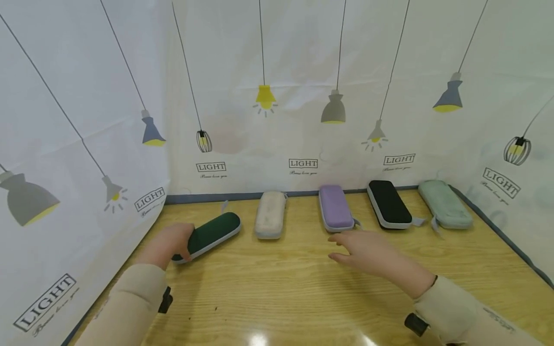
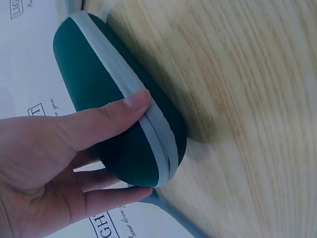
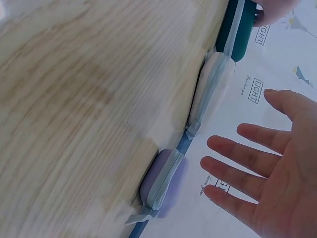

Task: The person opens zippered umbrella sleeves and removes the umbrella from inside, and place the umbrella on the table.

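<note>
A dark green zippered case (image 1: 215,234) lies slanted at the left of the table. My left hand (image 1: 178,242) grips its near end; in the left wrist view the thumb presses on the grey zipper band (image 2: 121,74) and the other fingers reach round the far side, partly hidden. My right hand (image 1: 363,252) hovers with spread, loosely straight fingers just in front of the purple case (image 1: 336,207) and holds nothing. Between the green and purple cases sits a cream case (image 1: 270,215).
To the right lie a black case (image 1: 389,204) and a pale green case (image 1: 446,204), each with a grey zipper tab. Behind the row rises a white cloth backdrop (image 1: 298,139) printed with lamps, which also closes off both sides of the wooden table (image 1: 268,288).
</note>
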{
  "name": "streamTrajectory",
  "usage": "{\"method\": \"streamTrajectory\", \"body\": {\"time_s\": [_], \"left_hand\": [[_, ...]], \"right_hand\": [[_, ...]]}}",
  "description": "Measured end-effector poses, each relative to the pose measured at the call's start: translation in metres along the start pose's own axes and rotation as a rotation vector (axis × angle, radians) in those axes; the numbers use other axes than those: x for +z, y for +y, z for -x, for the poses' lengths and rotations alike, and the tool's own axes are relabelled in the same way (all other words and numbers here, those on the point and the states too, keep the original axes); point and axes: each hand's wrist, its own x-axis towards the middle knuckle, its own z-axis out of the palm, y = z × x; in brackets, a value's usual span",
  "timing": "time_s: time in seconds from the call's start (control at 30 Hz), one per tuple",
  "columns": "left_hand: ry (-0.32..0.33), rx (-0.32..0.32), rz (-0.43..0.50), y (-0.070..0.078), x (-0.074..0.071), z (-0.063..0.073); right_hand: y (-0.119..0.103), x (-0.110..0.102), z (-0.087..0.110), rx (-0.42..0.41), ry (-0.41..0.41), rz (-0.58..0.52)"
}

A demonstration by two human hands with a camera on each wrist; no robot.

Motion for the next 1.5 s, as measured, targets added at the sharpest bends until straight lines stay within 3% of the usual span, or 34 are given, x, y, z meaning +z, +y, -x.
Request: {"method": "streamTrajectory", "body": {"time_s": [0.13, 0.3, 0.53, 0.97, 1.5], "left_hand": [[-0.005, 0.048, -0.046, -0.001, 0.000, 0.001], [0.035, 0.125, -0.025, -0.008, 0.004, 0.000], [0.045, 0.181, 0.000, -0.010, 0.007, 0.000], [0.083, 0.233, -0.013, 0.006, 0.017, 0.013], [0.088, 0.300, 0.029, 0.030, 0.020, 0.016]], "right_hand": [[-0.005, 0.001, -0.006, -0.016, 0.006, -0.007], [-0.014, 0.003, -0.019, 0.001, -0.009, -0.022], [-0.031, 0.006, -0.037, -0.053, -0.020, -0.108], [-0.046, 0.025, -0.048, -0.045, -0.080, -0.179], [-0.047, 0.030, -0.045, -0.069, -0.073, -0.136]]}}
